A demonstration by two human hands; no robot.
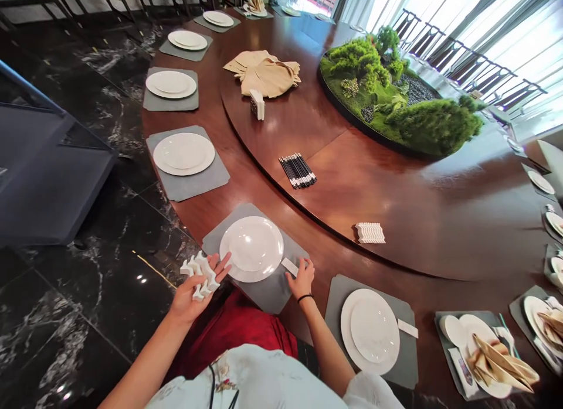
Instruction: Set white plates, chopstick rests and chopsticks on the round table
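Several white wavy chopstick rests (203, 275) lie in my left hand (189, 297), which is palm up beside the table edge with its fingers partly curled about them. My right hand (303, 278) is low over the grey placemat (268, 300), its thumb and fingertips at one white chopstick rest (290, 266). That rest lies just right of the stacked white plates (251, 248). To the right, another placemat (336, 292) carries stacked plates (373, 333) with a white rest (407, 328) beside them.
On the turntable are a row of white rests (370, 233), black chopsticks (298, 170), a white stack (257, 105), folded beige napkins (268, 75) and a mossy green centrepiece (396, 98). More plate settings (183, 154) follow the rim. A dark cart (48, 174) stands left.
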